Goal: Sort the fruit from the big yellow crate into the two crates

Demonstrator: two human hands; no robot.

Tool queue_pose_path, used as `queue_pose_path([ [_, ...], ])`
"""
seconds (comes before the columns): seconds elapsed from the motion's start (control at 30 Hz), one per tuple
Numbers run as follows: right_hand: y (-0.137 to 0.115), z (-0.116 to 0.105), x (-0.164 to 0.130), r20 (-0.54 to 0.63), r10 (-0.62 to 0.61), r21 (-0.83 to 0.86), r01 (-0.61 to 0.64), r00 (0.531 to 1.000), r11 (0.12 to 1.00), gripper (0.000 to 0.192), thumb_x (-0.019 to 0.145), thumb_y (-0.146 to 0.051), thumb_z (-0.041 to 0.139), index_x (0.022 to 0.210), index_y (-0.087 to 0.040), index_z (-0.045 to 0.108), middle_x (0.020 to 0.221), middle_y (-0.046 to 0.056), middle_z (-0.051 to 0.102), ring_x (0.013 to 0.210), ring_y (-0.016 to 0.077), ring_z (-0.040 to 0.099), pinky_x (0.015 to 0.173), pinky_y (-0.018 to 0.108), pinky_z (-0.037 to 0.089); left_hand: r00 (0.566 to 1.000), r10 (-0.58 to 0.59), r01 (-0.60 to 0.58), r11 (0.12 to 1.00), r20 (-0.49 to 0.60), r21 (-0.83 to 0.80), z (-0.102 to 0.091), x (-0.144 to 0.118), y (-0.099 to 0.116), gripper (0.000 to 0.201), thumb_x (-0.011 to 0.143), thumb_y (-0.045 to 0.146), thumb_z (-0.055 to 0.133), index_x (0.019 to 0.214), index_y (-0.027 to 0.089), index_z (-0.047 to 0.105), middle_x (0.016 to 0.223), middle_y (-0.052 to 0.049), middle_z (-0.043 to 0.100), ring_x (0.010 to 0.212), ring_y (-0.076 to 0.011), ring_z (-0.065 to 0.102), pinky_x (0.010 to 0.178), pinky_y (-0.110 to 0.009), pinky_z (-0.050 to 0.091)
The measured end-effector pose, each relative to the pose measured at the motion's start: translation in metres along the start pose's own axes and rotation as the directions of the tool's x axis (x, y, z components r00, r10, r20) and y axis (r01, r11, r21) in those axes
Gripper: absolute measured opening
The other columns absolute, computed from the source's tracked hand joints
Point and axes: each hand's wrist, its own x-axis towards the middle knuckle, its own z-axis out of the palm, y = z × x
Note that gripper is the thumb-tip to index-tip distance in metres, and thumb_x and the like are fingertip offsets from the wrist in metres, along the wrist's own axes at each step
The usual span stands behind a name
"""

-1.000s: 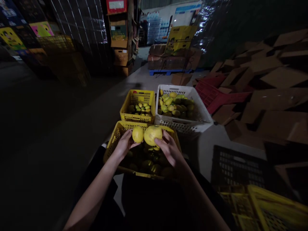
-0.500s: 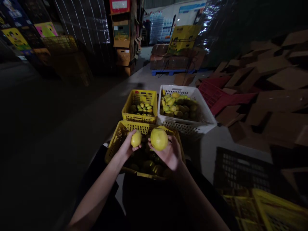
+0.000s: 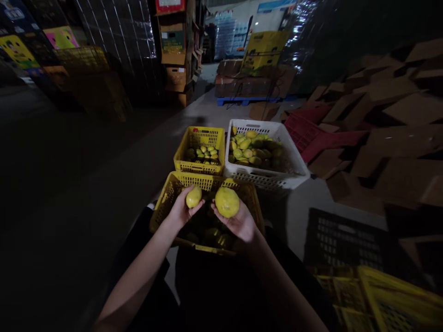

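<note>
The left hand (image 3: pixel 180 210) is clenched around a small round yellow-green fruit (image 3: pixel 193 197), and the right hand (image 3: pixel 238 222), palm up, cups a larger round yellow fruit (image 3: pixel 227 202). Both are raised side by side over the near yellow plastic crate (image 3: pixel 166 196) of dim fruit, seemingly to compare size. Beyond stand a smaller yellow crate (image 3: pixel 200 137) and a white plastic crate (image 3: pixel 266 177), each holding fruit.

No text on the boxes or signs is legible.

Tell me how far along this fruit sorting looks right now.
Already done: the far yellow crate holds a few small fruits, and the white crate holds many larger ones. In hand: the left hand holds a small fruit and the right hand a larger fruit. Left: the near yellow crate below them has plenty of fruit.
</note>
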Motion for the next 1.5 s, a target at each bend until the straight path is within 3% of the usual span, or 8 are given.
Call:
queue_pose_path([
  [0.47,-0.006,0.011,-0.001,-0.143,0.213,0.153,-0.191,0.967,0.97,0.044,0.092,-0.052,0.04,0.08,-0.017,0.065,0.074,0.007,0.072,0.065,0.0139,0.067,0.057,0.023,0.057,0.994,-0.112,0.11,0.982,-0.005,-0.153,0.0,0.008,-0.005,0.028,0.096,0.033,0.04,0.104,0.01,0.054,0.077,-0.009,0.065,0.067,-0.0145,0.068,0.055,-0.017,0.057],
  [0.6,-0.004,0.011,-0.002,-0.119,0.145,0.029,-0.143,0.982,0.989,0.041,0.087,-0.056,0.048,0.083,-0.019,0.064,0.077,0.005,0.072,0.055,0.0125,0.062,0.053,0.026,0.055,0.994,-0.107,0.108,0.993,0.037,-0.053,-0.001,0.008,-0.009,0.03,0.095,0.037,0.042,0.094,0.011,0.054,0.074,-0.008,0.062,0.061,-0.0113,0.063,0.055,-0.016,0.053],
  [0.7,-0.001,0.016,-0.003,-0.15,-0.056,-0.114,0.039,0.987,0.993,0.025,0.078,-0.046,0.066,0.089,-0.023,0.063,0.081,0.0,0.071,0.067,0.0133,0.064,0.063,0.026,0.055,0.991,0.129,-0.131,0.986,0.026,0.106,-0.003,0.009,-0.012,0.023,0.087,0.035,0.06,0.098,0.016,0.053,0.082,-0.003,0.062,0.065,-0.0102,0.061,0.062,-0.019,0.053],
  [0.87,0.004,0.023,-0.005,-0.038,-0.617,-0.569,0.49,0.786,0.66,0.061,0.054,-0.022,0.084,0.11,-0.029,0.06,0.113,0.0,0.063,0.102,0.0186,0.059,0.095,0.034,0.047,0.682,0.708,-0.719,0.605,0.181,0.344,-0.004,0.001,-0.006,0.055,0.054,0.012,0.084,0.102,0.022,0.058,0.109,-0.003,0.059,0.105,-0.0168,0.056,0.097,-0.025,0.042],
  [0.97,0.005,0.023,-0.007,0.092,-0.724,-0.704,0.559,0.684,0.439,0.058,0.056,-0.022,0.083,0.111,-0.028,0.064,0.121,0.005,0.057,0.115,0.0246,0.051,0.105,0.041,0.038,0.616,0.743,-0.773,0.507,0.262,0.381,-0.005,-0.006,0.001,0.053,0.05,0.01,0.085,0.098,0.022,0.065,0.113,-0.006,0.058,0.116,-0.0228,0.051,0.102,-0.03,0.039],
  [1.07,0.005,0.024,-0.01,0.129,-0.722,-0.708,0.573,0.68,0.413,0.057,0.059,-0.023,0.082,0.112,-0.028,0.065,0.123,0.007,0.055,0.117,0.0263,0.05,0.103,0.043,0.04,0.592,0.728,-0.794,0.453,0.346,0.406,-0.005,-0.011,0.004,0.052,0.051,0.011,0.085,0.099,0.023,0.068,0.116,-0.007,0.057,0.12,-0.0248,0.049,0.102,-0.031,0.039],
  [1.2,0.003,0.026,-0.012,0.065,-0.627,-0.59,0.537,0.776,0.603,0.065,0.056,-0.02,0.083,0.115,-0.031,0.057,0.127,0.003,0.056,0.112,0.0232,0.055,0.093,0.038,0.049,0.637,0.659,-0.771,0.54,0.401,0.336,-0.006,-0.011,0.004,0.055,0.05,0.012,0.086,0.101,0.024,0.067,0.114,-0.005,0.06,0.117,-0.0231,0.052,0.101,-0.029,0.041],
  [1.5,-0.009,0.018,-0.019,0.084,-0.294,-0.191,0.305,0.952,0.933,0.041,0.068,-0.033,0.073,0.107,-0.029,0.064,0.116,0.002,0.067,0.105,0.0248,0.062,0.088,0.044,0.052,0.882,0.35,-0.373,0.928,0.316,0.012,-0.016,-0.01,0.014,0.043,0.07,0.018,0.071,0.111,0.02,0.059,0.099,-0.004,0.068,0.091,-0.0184,0.066,0.082,-0.032,0.056],
])
